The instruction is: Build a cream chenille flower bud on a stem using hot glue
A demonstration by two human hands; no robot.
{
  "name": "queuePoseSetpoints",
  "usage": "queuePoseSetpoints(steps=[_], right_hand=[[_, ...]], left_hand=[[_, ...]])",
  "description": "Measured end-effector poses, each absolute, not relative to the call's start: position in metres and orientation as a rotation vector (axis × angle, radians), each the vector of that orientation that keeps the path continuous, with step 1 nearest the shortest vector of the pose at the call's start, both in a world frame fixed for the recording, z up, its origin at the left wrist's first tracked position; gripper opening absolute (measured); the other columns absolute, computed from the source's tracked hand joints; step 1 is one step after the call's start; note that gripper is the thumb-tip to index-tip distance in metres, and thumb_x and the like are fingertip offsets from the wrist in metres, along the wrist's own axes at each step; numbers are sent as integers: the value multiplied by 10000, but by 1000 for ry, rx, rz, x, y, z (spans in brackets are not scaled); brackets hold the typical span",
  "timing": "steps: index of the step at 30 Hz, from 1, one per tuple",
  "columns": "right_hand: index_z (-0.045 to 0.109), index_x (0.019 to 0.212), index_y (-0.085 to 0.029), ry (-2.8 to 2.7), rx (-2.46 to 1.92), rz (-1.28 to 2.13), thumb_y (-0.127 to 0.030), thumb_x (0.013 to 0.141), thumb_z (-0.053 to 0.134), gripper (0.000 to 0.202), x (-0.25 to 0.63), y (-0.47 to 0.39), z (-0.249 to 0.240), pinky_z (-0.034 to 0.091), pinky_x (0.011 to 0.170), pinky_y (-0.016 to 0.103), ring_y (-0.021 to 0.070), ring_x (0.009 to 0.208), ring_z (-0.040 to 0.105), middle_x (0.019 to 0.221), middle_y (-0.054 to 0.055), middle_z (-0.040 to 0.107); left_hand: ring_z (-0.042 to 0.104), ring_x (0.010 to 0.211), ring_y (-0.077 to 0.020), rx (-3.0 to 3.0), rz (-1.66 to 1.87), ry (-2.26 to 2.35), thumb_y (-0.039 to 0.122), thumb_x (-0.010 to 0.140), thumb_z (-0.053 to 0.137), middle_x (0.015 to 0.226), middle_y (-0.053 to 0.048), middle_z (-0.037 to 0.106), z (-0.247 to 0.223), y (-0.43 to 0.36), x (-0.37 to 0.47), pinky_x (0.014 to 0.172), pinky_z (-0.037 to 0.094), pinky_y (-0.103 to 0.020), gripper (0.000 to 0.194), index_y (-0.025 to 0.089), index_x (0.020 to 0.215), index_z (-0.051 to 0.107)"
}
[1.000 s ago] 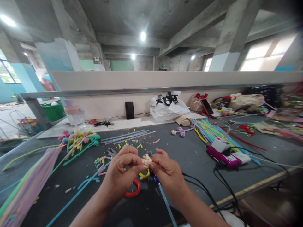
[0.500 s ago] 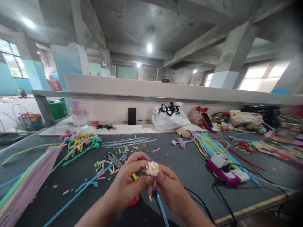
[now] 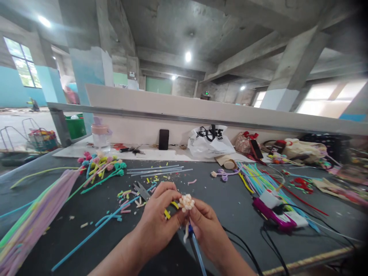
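A small cream flower point(image 3: 186, 202) made of fuzzy pipe cleaner sits between my two hands. My left hand point(image 3: 159, 216) is closed, its fingertips and thumb pinching the flower's left side. From the right, my right hand point(image 3: 205, 224) grips the base, with the thumb just below the bloom. A short cream pipe-cleaner end point(image 3: 186, 234) hangs under the flower. Below the hands runs a clear bluish stick point(image 3: 198, 251) with a dark blue part at its top; its link to the flower is hidden. Scissors point(image 3: 142, 190) lie behind my left hand, partly covered by it.
Cut pipe-cleaner bits point(image 3: 125, 203) are scattered at the left. Finished flowers point(image 3: 100, 165) and a pipe-cleaner bundle point(image 3: 43, 214) lie farther left. At right are a magenta power strip point(image 3: 273, 214) with black cords and more pipe cleaners point(image 3: 253, 176). A phone point(image 3: 163, 139) stands behind.
The view has shifted slightly, so the table things sit a little farther right. The flower has turned a little in my fingers, and the hanging cream end shows more.
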State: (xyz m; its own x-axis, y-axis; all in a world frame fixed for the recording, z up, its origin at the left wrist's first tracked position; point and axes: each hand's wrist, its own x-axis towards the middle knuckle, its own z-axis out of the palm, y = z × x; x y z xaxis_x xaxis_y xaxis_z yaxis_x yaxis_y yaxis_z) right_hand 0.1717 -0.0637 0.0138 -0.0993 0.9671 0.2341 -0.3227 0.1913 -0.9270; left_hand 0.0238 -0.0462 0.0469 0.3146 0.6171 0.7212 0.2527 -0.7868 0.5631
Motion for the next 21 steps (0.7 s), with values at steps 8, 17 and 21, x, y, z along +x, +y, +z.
queuePoseSetpoints(steps=[8, 17, 21], right_hand=[[619, 591, -156, -1157, -697, 1326, -436, 733, 671, 318, 172, -62, 16, 359, 582, 222, 107, 573, 442, 568, -5, 528], [665, 709, -157, -1217, -688, 1364, -440, 716, 687, 283, 174, -62, 16, 353, 573, 232, 107, 562, 457, 587, -8, 542], [668, 686, -153, -1179, -690, 1343, -410, 718, 694, 260, 171, -62, 17, 342, 551, 223, 98, 539, 445, 553, -16, 534]], left_hand=[[517, 935, -183, 2326, 1709, 678, 91, 789, 510, 944, -74, 566, 45, -50, 13, 790, 459, -298, 227, 183, 995, 529], [557, 810, -150, 2416, 1859, 656, 47, 775, 561, 824, -44, 579, 47, -48, 18, 695, 487, -239, 176, 188, 879, 577], [553, 805, -138, 2421, 1840, 633, 35, 772, 562, 813, -37, 572, 46, -48, 18, 702, 487, -225, 171, 183, 858, 562]])
